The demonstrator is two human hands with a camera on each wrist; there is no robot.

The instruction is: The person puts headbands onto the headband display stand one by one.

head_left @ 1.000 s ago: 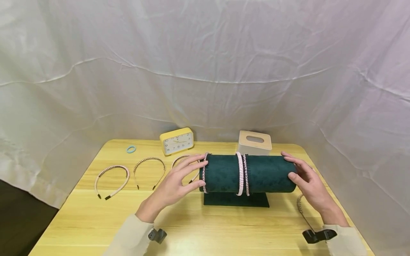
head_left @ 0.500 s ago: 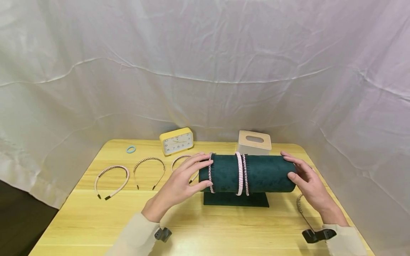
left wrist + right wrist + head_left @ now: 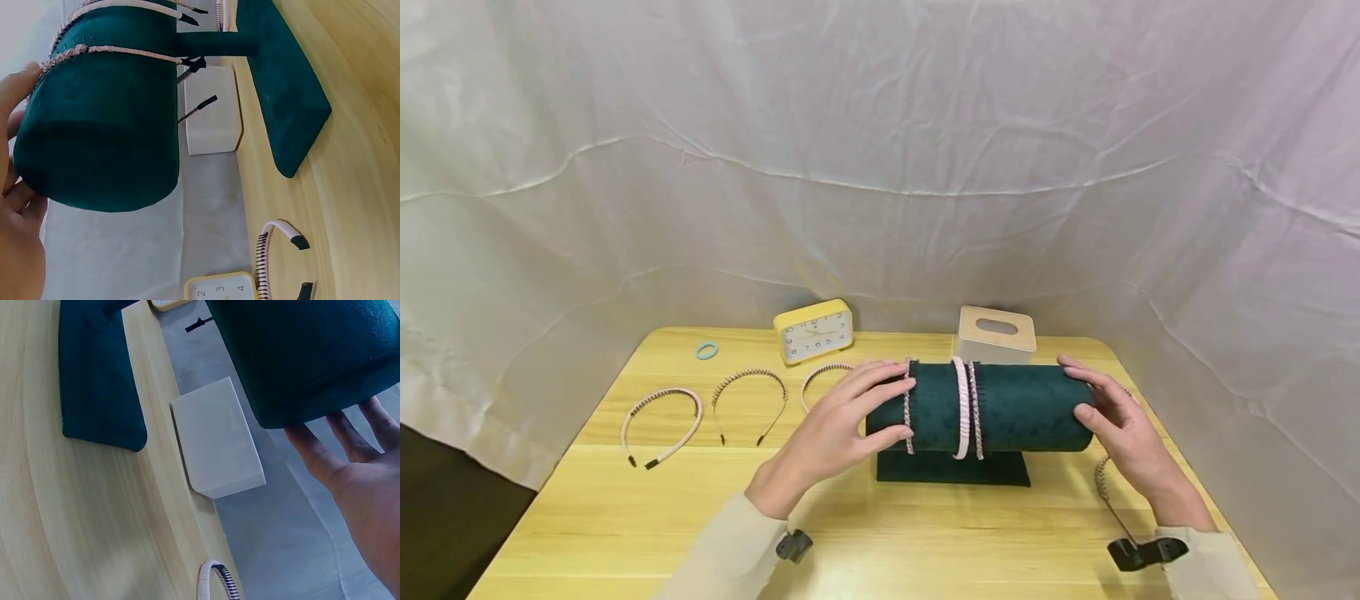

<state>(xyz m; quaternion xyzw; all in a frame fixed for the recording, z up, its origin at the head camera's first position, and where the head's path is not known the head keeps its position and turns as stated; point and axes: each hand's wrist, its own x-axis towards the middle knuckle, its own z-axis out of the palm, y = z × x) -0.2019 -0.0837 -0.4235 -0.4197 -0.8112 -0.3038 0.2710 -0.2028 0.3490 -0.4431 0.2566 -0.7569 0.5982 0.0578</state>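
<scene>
The thin pink braided headband (image 3: 907,410) sits over the dark green velvet cylinder (image 3: 1033,408) near its left end. My left hand (image 3: 835,423) touches it, digits apart, likely spanning the curve; my right hand (image 3: 1126,432), fingers apart, seemingly braces the other end.

A small screened-off booth, arranged like a makeshift studio, is seen. A wooden table (image 3: 925,542) is closed in at the back and sides by creased pale cloth (image 3: 880,167). Headbands (image 3: 962,408) are hung on a dark green display stand (image 3: 1033,408), as in an accessory shop, while a household note is given by an alarm clock (image 3: 813,331) and a tissue box (image 3: 997,354). The building beyond cannot be identified.
</scene>
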